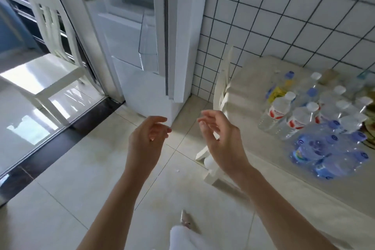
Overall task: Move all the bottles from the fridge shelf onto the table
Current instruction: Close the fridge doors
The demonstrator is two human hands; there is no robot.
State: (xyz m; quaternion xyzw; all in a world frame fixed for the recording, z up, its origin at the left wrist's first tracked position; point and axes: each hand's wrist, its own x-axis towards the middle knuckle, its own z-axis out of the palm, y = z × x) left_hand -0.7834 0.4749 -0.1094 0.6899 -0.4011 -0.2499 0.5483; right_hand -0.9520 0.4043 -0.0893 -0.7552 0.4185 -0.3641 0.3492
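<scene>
- We hold our left hand (149, 135) and right hand (218, 138) up over the floor (81, 178), both loose, fingers curled, grasping nothing.
- The bottles (316, 119) stand crowded on the desk (253, 87), well to the right of our right hand.
- The fridge (142, 46) stands ahead, door ajar; its shelves look blurred.
- The frame edge cuts off the farthest bottles.

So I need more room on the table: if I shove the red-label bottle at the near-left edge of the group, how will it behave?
The red-label bottle stands tall and narrow, so a high push probably tips it. It looks full, so likely heavy. It stands near the table edge, so it might fall off.
</scene>
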